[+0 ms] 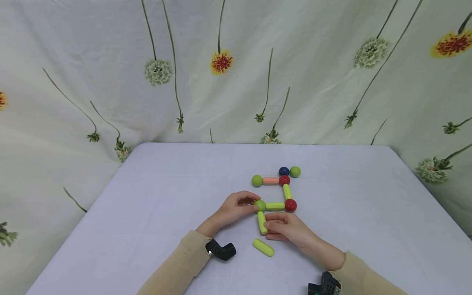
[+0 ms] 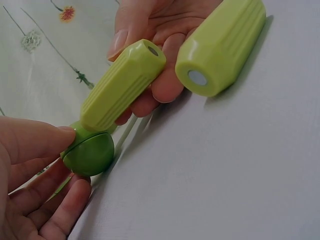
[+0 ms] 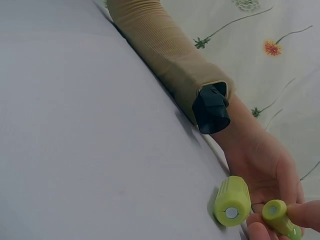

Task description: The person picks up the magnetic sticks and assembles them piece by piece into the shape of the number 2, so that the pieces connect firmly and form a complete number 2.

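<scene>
My left hand (image 1: pixel 239 207) pinches a green ball (image 1: pixel 260 205) between thumb and fingers. From that ball a yellow-green magnetic rod (image 1: pixel 262 222) points toward me, and my right hand (image 1: pixel 285 227) holds it between thumb and fingers. Another yellow-green rod (image 1: pixel 275 206) joins the green ball to a red ball (image 1: pixel 290 205) on the right. A loose yellow-green rod (image 1: pixel 263 247) lies on the table just in front of the hands; its silvery magnet end faces the camera in the left wrist view.
Beyond the hands, a rod (image 1: pixel 287 191) links the near red ball to a far red ball (image 1: pixel 284 180). An orange rod (image 1: pixel 271 181) runs left from there to a green ball (image 1: pixel 257 180). Behind sit a blue ball (image 1: pixel 284 171) and a green ball (image 1: pixel 295 171).
</scene>
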